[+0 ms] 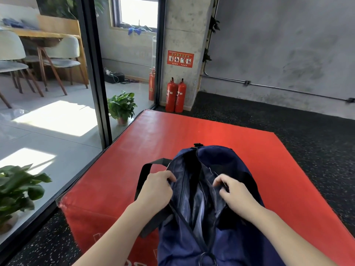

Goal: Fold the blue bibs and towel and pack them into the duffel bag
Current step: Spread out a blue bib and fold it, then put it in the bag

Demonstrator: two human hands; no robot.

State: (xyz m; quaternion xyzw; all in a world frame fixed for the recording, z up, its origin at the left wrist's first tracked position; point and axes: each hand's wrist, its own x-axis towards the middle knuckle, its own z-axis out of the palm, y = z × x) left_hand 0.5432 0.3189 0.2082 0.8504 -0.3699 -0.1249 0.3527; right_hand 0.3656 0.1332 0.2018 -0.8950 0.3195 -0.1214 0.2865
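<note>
Duffel bag (215,237), navy and unzipped, lies right in front of you on the red mat (240,135), its long opening running away from you and its grey lining showing inside. A metal ring (208,259) hangs at its near end, and a black strap (146,181) loops out from its left side onto the mat.

Your left hand (156,189) grips the left edge of the opening, fingers curled over the rim. Your right hand (235,192) pinches the right edge, fingers bent around the fabric and what looks like the zip tape. Both forearms reach in from the lower corners, one on each side of the bag, and the two hands pull the mouth apart between them. You cannot tell from here whether anything lies inside.

To your left a leafy potted plant (17,191) stands behind a glass partition (92,77). Past the mat's far corner, a second plant (121,106) sits behind the glass, and two red fire extinguishers (175,96) stand against a concrete pillar (184,31) bearing a red sign (180,58). Farther left, chairs (57,56) surround a wooden table (38,34) with blue cloth (15,23) on it.
</note>
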